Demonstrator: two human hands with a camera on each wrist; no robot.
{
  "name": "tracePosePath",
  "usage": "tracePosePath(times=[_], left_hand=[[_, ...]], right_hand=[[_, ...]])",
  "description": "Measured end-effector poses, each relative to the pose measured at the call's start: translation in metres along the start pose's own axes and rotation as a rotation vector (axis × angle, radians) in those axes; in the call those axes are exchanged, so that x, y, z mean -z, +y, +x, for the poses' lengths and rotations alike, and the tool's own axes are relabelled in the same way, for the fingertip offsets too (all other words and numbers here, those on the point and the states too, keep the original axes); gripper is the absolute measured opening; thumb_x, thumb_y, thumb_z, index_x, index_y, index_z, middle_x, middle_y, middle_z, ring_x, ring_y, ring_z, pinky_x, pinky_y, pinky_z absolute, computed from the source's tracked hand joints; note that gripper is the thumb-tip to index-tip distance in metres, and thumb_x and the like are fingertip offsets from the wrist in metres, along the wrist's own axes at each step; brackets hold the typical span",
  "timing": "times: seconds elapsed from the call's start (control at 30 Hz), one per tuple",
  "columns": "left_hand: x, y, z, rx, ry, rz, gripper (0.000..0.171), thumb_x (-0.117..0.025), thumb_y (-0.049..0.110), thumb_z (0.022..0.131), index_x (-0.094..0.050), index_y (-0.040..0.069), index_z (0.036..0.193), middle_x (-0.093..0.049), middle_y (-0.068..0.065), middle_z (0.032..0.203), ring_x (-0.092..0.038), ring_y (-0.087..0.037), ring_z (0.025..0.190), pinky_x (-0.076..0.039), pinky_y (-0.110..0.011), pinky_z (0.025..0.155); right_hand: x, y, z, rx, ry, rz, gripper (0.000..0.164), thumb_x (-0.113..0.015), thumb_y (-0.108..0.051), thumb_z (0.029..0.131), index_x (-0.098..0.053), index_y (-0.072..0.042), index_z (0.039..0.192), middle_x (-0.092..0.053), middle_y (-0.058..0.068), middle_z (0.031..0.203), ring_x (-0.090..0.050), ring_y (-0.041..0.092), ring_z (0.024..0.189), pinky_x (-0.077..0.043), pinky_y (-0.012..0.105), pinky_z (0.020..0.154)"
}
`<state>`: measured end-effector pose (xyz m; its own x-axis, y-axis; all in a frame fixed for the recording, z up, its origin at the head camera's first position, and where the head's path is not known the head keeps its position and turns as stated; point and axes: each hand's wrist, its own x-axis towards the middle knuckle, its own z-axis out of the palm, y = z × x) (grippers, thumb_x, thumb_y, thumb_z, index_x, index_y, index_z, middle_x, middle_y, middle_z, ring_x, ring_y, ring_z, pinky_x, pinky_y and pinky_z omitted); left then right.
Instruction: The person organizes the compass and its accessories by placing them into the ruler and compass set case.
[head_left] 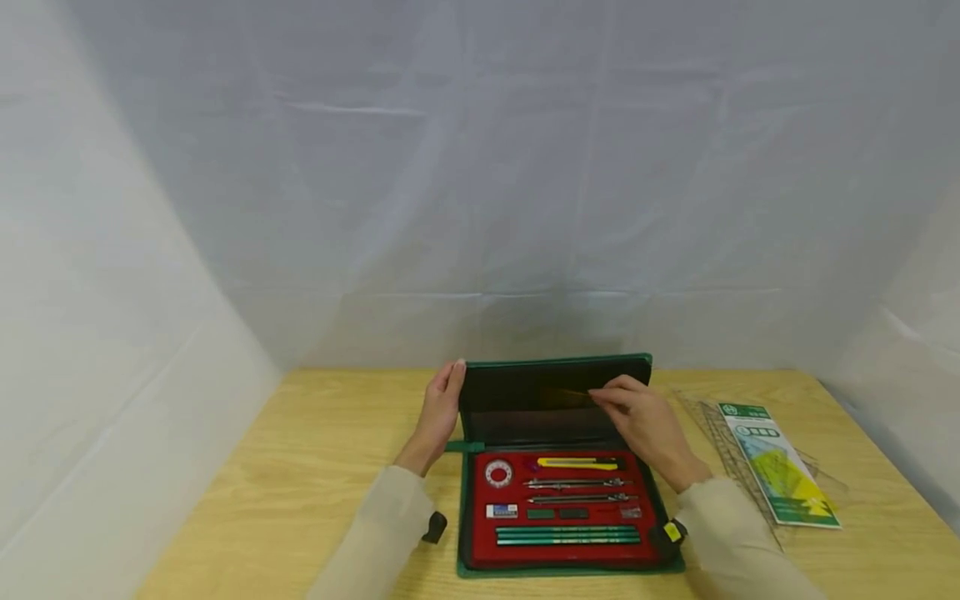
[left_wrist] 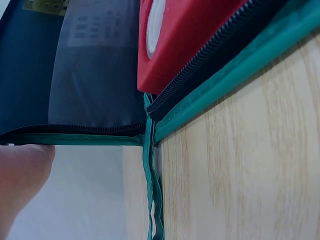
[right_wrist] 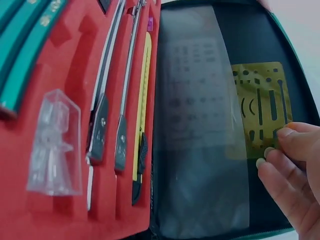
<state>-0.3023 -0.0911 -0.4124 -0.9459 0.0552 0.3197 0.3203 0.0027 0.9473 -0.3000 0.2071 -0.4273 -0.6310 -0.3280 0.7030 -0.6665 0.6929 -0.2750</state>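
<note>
A green zip case (head_left: pixel 572 572) lies unfolded, its dark lid (head_left: pixel 525 383) tilted up at the back. My left hand (head_left: pixel 437 421) grips the lid's left edge, the thumb (left_wrist: pixel 25 170) along the zip. My right hand (head_left: pixel 648 423) pinches the right edge of a thin yellow erasing shield (right_wrist: pixel 272 95) with cut-out slots and holes. Part of the shield sits behind the lid's clear pocket (right_wrist: pixel 200 185). The red tray (head_left: pixel 483 492) in the case holds a yellow cutter (head_left: pixel 573 462), metal compasses (head_left: pixel 577 483), an eraser (head_left: pixel 502 511) and green pencils (head_left: pixel 567 535).
Right of the case, a green and white printed packet (head_left: pixel 783 467) lies over clear drafting rulers (head_left: pixel 723 442) on the wooden table (head_left: pixel 315 483). A green strap (head_left: pixel 459 447) sticks out at the case's left. White sheeting (head_left: pixel 480 167) stands behind and at both sides.
</note>
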Motion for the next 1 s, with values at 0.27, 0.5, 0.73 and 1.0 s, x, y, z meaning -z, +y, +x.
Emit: tracePosePath(times=[0.27,0.5,0.73,1.0], left_hand=[[-0.002,0.0,0.001,-0.005,-0.006,-0.021,0.036,-0.036,0.032,0.097,-0.045,-0.002,0.091,-0.034,-0.014,0.085,-0.036,-0.024,0.089,-0.031,-0.036,0.083],[-0.003,0.0,0.001,0.001,-0.009,-0.018,0.036,-0.036,0.033,0.097,-0.046,-0.001,0.092,-0.034,-0.013,0.085,-0.036,-0.024,0.09,-0.03,-0.036,0.084],[-0.003,-0.001,0.0,-0.016,-0.003,-0.022,0.037,-0.036,0.032,0.097,-0.042,-0.005,0.09,-0.031,-0.015,0.081,-0.034,-0.025,0.082,-0.03,-0.037,0.077],[-0.002,-0.002,0.0,-0.026,0.005,-0.038,0.039,-0.037,0.031,0.097,-0.042,-0.007,0.089,-0.03,-0.012,0.079,-0.032,-0.029,0.081,-0.029,-0.038,0.075]], right_hand=[[-0.005,-0.004,0.003,0.007,-0.064,-0.099,0.019,-0.067,-0.017,0.079,-0.069,-0.019,0.098,-0.066,-0.004,0.09,-0.058,0.009,0.076,-0.05,0.031,0.063],[-0.011,-0.01,0.002,0.012,-0.154,-0.202,0.019,-0.063,-0.018,0.082,-0.069,-0.022,0.1,-0.066,-0.005,0.093,-0.057,0.011,0.078,-0.048,0.027,0.056],[-0.017,-0.012,0.001,0.009,-0.205,-0.209,0.02,-0.062,-0.015,0.083,-0.068,-0.02,0.101,-0.065,-0.002,0.093,-0.057,0.013,0.079,-0.049,0.029,0.059],[-0.02,-0.019,-0.002,-0.071,-0.249,-0.174,0.02,-0.064,-0.021,0.083,-0.066,-0.019,0.102,-0.065,-0.001,0.1,-0.058,0.013,0.079,-0.05,0.032,0.061]])
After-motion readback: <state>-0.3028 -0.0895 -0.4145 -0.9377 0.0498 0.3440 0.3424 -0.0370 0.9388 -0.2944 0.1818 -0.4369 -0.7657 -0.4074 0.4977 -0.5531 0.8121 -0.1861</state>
